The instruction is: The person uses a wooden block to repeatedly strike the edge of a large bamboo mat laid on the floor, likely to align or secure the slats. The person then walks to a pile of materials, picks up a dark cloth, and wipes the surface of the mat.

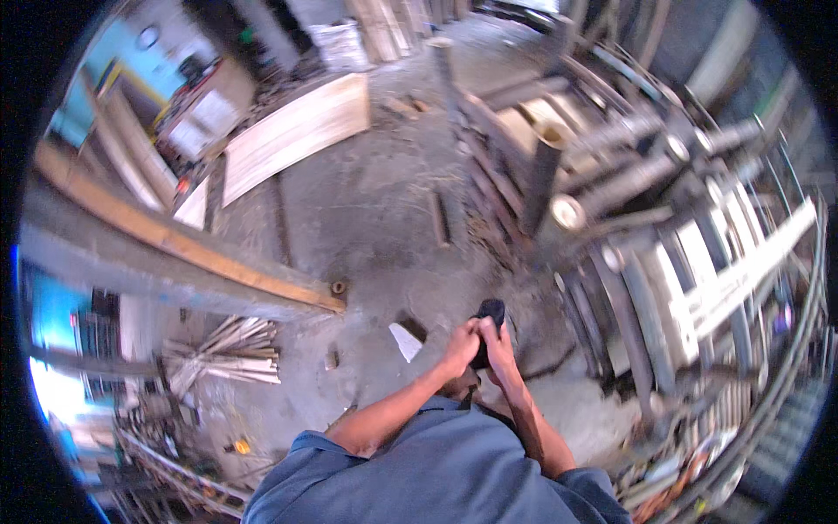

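Close in front of my body, both hands meet at a small black, soft-looking object (492,309). My left hand (461,346) comes to it from the left, its fingers curled against the near side. From the right, my right hand (498,347) closes on the same object, its fingertips almost touching those of the left. The black object's upper end sticks out beyond my fingers. Motion blur and the hands hide its kind. A white angular piece (407,341) lies on the floor left of my hands.
A long beam (192,253) reaches in from the left. Beyond it a wide pale board (297,135) lies on the floor, and a bundle of thin sticks (229,354) is nearer. Log-and-wood frames (546,175) stand at the right, beside a pale slatted piece (733,271).
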The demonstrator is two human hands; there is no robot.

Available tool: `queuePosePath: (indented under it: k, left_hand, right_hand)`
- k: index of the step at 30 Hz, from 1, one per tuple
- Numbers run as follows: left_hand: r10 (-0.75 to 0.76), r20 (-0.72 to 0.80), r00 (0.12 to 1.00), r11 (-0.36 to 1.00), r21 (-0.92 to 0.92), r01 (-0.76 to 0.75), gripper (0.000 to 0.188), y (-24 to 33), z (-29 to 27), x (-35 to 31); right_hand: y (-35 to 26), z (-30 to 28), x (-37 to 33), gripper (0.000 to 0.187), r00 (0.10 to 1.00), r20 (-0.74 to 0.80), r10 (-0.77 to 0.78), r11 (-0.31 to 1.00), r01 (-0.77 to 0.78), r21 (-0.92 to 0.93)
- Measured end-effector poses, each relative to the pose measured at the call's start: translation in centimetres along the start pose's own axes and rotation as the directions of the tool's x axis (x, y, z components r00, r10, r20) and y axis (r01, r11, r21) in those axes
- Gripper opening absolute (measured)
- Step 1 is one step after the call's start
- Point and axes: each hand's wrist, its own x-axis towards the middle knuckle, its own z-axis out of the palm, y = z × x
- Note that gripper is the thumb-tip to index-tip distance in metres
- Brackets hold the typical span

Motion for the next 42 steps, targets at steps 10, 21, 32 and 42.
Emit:
queuePosePath:
  k: [10,21,32,42]
  left_hand:
    - [0.431,-0.202,0.879,0.831,0.469,-0.299,0.026,-11.8,-16.5,2.6]
    - [0.137,-0.421,0.897,0.910,0.411,0.054,0.037,-15.4,-25.6,2.2]
    - [-0.063,-0.447,0.892,0.967,0.193,0.165,0.032,-13.1,-41.3,19.5]
    - [-0.172,-0.634,0.754,0.981,-0.178,0.074,0.028,-20.6,-56.2,31.9]
  right_hand:
    - [3.2,5.6,12.4,0.057,0.877,0.022,0.480,0.859,-0.465,-0.214]
    - [10.7,-8.9,27.8,0.031,0.993,-0.107,0.041,0.931,-0.077,-0.358]
    - [10.7,-2.3,39.8,0.041,0.963,-0.237,0.129,0.775,-0.247,-0.581]
    - [2.5,31.8,61.3,0.070,0.992,-0.005,0.128,0.301,-0.044,-0.953]
